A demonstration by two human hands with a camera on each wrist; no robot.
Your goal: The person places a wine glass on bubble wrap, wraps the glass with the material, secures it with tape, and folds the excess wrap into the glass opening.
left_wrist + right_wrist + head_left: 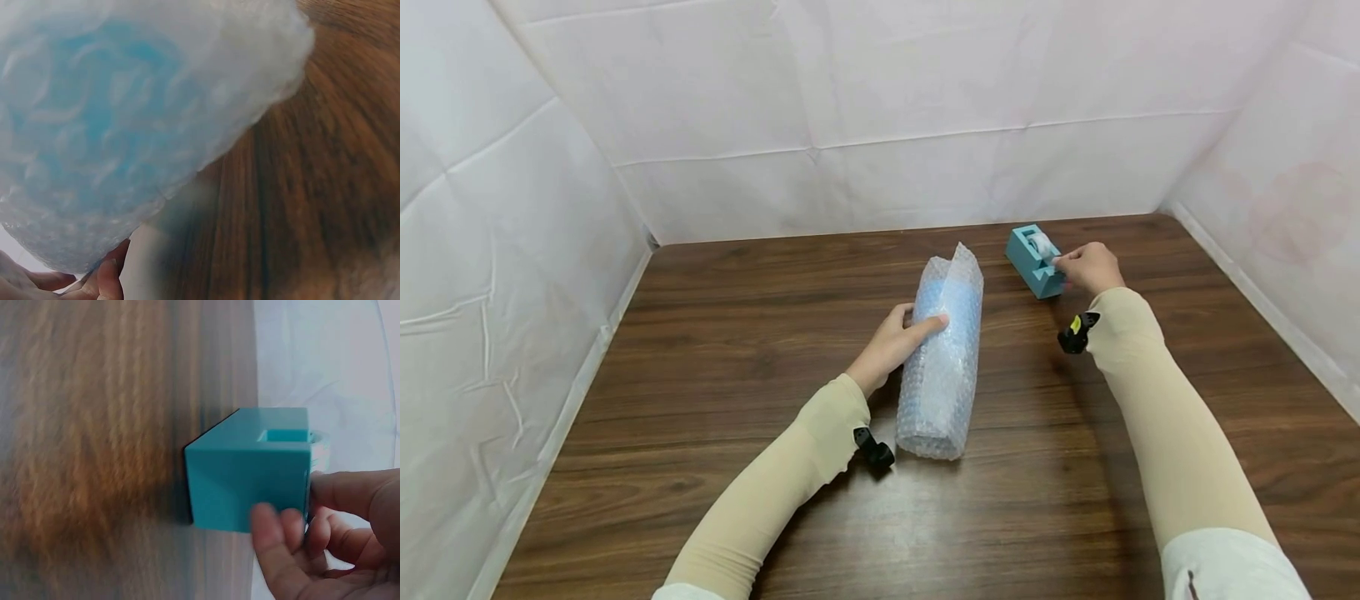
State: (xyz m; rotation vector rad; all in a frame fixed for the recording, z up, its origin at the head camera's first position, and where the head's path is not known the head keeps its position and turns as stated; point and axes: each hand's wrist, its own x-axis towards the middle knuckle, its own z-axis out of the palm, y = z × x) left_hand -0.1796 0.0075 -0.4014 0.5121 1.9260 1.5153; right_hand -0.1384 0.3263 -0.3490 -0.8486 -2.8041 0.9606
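Note:
A cylinder rolled in bubble wrap [940,379], light blue showing through, lies on the table right of centre. My left hand [891,343] grips its left side, thumb across the top and the other fingers partly hidden at the side. In the left wrist view the bubble wrap [106,119] fills the upper left, with fingertips at its lower edge. At the back right stands a teal tape dispenser [1024,262] with a roll of clear tape [1041,243]. My right hand [1093,268] pinches the tape at its front end; in the right wrist view fingertips touch the dispenser's front face [244,487].
The dark wood table [760,333] meets white sheeting [887,175] at the back and on both sides. The dispenser stands close to the back edge, to the right of the wrapped cylinder. Black wrist cameras [874,450] sit on both sleeves.

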